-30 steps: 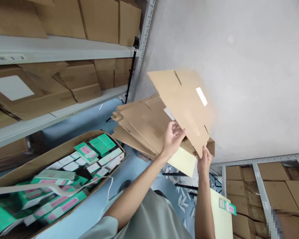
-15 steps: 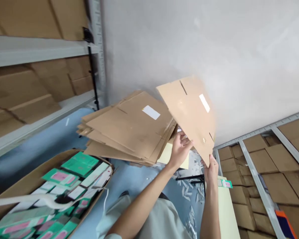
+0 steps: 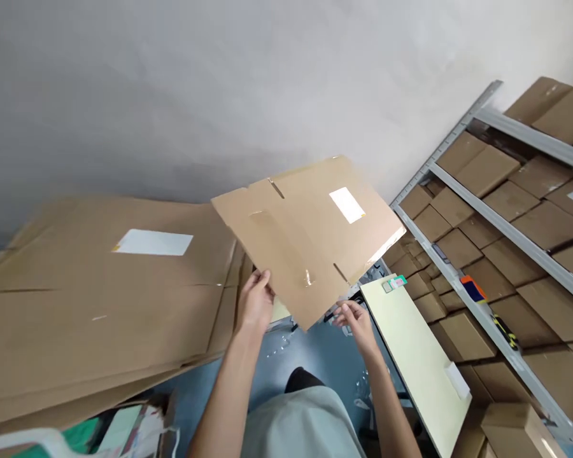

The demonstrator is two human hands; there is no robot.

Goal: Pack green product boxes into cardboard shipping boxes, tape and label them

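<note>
A flattened cardboard box (image 3: 300, 235) with a white label and slots is held up, tilted, in front of me. My left hand (image 3: 256, 299) grips its lower left edge, thumb on the near face and fingers behind. Close to the lower right edge is my right hand (image 3: 356, 321), its fingers loosely curled and apart, seemingly not gripping the cardboard. To the left lies a stack of flattened cardboard boxes (image 3: 138, 318), the top one also bearing a white label.
A pale narrow table (image 3: 410, 343) stands at right with a small green packet (image 3: 394, 284) on it. Behind it, metal shelving (image 3: 496, 203) is filled with cardboard boxes. Green and white packets (image 3: 119, 429) sit in a carton at lower left. A grey wall (image 3: 267, 83) rises ahead.
My view has turned right. The held flattened box has tilted flatter, with my left hand now gripping its left edge. My right hand has come off the lower corner.
</note>
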